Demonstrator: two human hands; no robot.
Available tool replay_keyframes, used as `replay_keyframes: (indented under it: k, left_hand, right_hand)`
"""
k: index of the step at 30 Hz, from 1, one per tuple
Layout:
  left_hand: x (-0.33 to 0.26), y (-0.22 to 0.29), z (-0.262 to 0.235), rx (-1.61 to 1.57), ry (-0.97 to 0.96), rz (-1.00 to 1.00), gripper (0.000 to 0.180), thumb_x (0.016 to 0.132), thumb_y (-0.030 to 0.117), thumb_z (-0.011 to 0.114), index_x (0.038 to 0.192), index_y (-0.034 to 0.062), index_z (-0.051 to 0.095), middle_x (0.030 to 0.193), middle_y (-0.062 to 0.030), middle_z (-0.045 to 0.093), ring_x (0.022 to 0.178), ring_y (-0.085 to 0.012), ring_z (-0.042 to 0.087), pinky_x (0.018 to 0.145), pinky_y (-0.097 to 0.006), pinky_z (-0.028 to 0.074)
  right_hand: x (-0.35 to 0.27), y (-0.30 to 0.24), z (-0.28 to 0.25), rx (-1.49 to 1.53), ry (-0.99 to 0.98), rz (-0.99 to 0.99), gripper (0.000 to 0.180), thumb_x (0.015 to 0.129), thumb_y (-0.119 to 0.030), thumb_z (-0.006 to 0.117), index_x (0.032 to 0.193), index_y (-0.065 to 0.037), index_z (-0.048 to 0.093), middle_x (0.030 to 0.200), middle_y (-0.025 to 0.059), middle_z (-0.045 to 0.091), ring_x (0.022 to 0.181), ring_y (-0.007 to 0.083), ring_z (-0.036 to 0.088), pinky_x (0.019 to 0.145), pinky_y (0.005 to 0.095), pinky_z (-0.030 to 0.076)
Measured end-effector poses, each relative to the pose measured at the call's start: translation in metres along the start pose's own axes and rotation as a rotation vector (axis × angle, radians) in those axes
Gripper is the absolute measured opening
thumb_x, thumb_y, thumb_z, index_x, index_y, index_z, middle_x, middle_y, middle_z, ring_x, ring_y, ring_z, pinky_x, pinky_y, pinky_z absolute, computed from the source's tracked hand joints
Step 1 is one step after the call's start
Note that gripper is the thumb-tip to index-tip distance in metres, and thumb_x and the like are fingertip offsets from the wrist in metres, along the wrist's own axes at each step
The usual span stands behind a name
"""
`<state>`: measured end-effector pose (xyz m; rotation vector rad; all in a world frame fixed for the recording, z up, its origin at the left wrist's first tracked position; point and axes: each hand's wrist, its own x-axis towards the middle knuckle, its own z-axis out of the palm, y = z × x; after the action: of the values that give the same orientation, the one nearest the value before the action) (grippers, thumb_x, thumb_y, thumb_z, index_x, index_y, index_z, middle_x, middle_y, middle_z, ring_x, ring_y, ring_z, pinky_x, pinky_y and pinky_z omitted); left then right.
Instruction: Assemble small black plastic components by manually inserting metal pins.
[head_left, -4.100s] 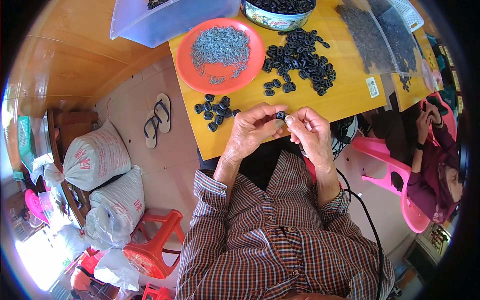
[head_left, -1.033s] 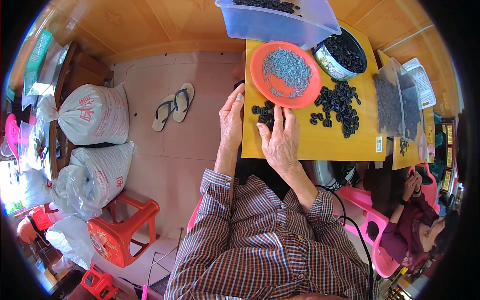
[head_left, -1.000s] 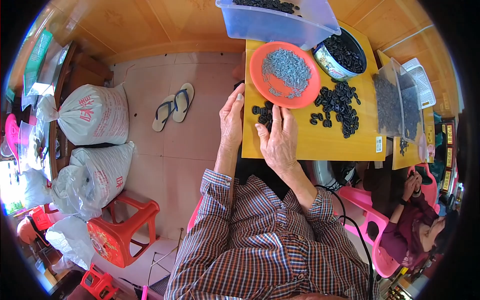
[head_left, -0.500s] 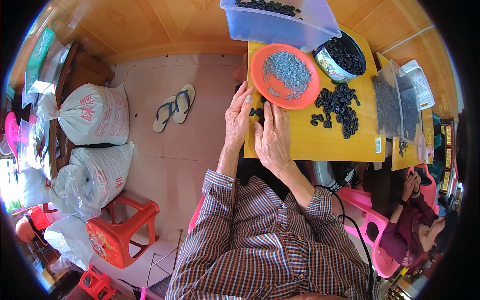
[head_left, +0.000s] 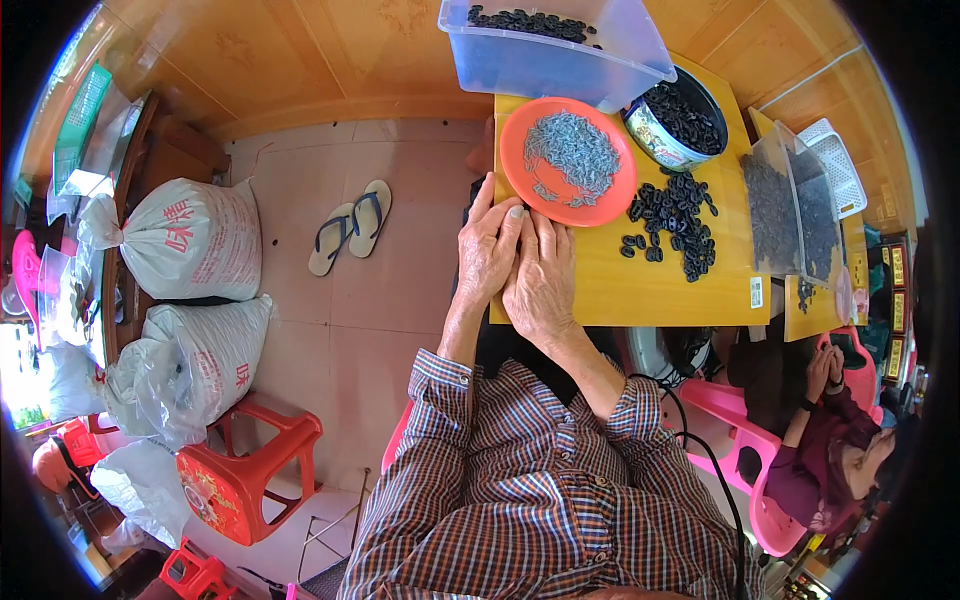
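At the left edge of the yellow table (head_left: pixel 640 300), my left hand (head_left: pixel 487 248) and my right hand (head_left: pixel 541 278) press against each other. Their fingers are bent together, the left index finger pointing along the table edge. A speck of black shows by the fingertips, but whatever lies between the hands is hidden. Just beyond the fingertips is an orange plate (head_left: pixel 516 150) bearing a heap of small grey metal pieces (head_left: pixel 575 150). To its right, small black oval pieces (head_left: pixel 688 222) lie loose in a pile on the table.
Behind the plate stand a clear plastic bin (head_left: pixel 545 70) and a round tin (head_left: pixel 660 135), both holding black pieces. Another clear bin (head_left: pixel 775 215) is at the right. Stuffed white sacks (head_left: pixel 190 240), flip-flops (head_left: pixel 350 228) and a red stool (head_left: pixel 245 470) are leftward. Another person (head_left: pixel 820 440) sits at right.
My two hands have come together; the left moved right against the right hand. The black pieces that showed between them are now mostly covered. The view has shifted slightly.
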<state>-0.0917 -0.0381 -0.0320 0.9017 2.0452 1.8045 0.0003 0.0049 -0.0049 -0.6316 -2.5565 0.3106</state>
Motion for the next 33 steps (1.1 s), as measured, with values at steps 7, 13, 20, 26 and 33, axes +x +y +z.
replay_keyframes:
  k: [7,13,20,26,33]
  left_hand:
    - [-0.003,-0.012,0.001,-0.738,0.096,-0.254,0.029,0.096,0.017,0.049,0.112,-0.0038,0.062,0.142,-0.0120,0.042,0.124,-0.0205,0.046,0.101,-0.031,0.040]
    - [-0.004,-0.015,0.002,-1.141,0.109,-0.422,0.042,0.099,0.024,0.042,0.135,0.0015,0.046,0.131,-0.0107,0.051,0.118,-0.0189,0.049,0.102,-0.032,0.039]
    - [-0.007,-0.021,0.001,-1.317,0.028,-0.309,0.042,0.101,0.028,0.036,0.133,0.0046,0.047,0.132,-0.0098,0.050,0.125,-0.0216,0.043,0.106,-0.033,0.034]
    - [-0.029,-0.070,0.007,-1.459,-0.010,-0.245,0.033,0.101,0.028,0.032,0.117,0.0062,0.050,0.121,-0.0069,0.049,0.113,-0.0208,0.046,0.101,-0.034,0.036]
    - [-0.026,-0.072,0.011,-1.443,0.171,-0.210,0.031,0.100,0.027,0.034,0.115,0.0055,0.051,0.118,-0.0085,0.051,0.111,-0.0217,0.048,0.098,-0.034,0.039]
  right_hand:
    - [0.003,-0.004,0.013,0.117,0.050,-0.046,0.047,0.085,-0.013,0.058,0.122,0.012,0.044,0.126,0.0256,0.041,0.122,0.0446,0.038,0.105,0.0508,0.031]
    - [0.010,-0.013,0.016,0.234,0.011,-0.024,0.048,0.080,-0.006,0.063,0.120,0.011,0.043,0.126,0.0264,0.040,0.120,0.0430,0.040,0.102,0.0471,0.035]
    - [0.025,-0.027,0.027,0.336,0.088,-0.054,0.041,0.081,-0.007,0.059,0.116,0.009,0.045,0.124,0.0245,0.042,0.115,0.0418,0.043,0.098,0.0461,0.037]
    - [0.023,-0.035,0.042,0.369,0.159,0.002,0.038,0.082,-0.008,0.058,0.115,0.009,0.047,0.124,0.0208,0.045,0.119,0.0372,0.043,0.103,0.0429,0.036]
    - [0.025,-0.045,0.062,0.155,0.044,-0.079,0.035,0.085,-0.015,0.056,0.112,0.006,0.048,0.122,0.0203,0.045,0.119,0.0354,0.043,0.104,0.0429,0.035]
